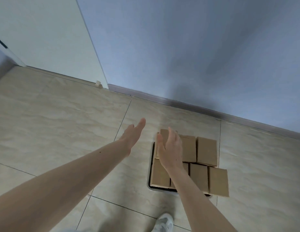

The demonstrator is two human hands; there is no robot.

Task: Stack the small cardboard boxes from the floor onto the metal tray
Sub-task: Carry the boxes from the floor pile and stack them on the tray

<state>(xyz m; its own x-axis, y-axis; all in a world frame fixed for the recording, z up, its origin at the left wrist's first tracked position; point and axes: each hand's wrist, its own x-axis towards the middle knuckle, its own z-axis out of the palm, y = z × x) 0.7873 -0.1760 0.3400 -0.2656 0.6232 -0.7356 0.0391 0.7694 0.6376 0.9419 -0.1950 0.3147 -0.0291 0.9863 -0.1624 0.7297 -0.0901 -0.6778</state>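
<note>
A metal tray (150, 173) sits on the tiled floor (62, 123), near the wall (196, 47) and right of centre. Its rim shows only along the left and near edges; the rest is covered by cardboard boxes (206, 151). The boxes lie flat in two rows, a far row and a near row, packed side by side and touching. The near-right box (218, 180) overhangs the tray's right side. The far-left box (164, 134) is partly hidden behind the right hand, so its seating cannot be judged. The right hand (171, 151) hangs above the left part of the tray, fingers straight and together, palm turned left; it holds nothing, and whether it touches a box cannot be told. The left hand (133, 136) is out over bare floor left of the tray, apart from it, fingers extended and relaxed, holding nothing. Both forearms are bare. A pale shoe (164, 222) shows at the near edge, just short of the tray. A white door (45, 39) stands at far left, with a small doorstop (97, 83) at its base. A dark skirting (179, 102) runs along the foot of the wall.
</note>
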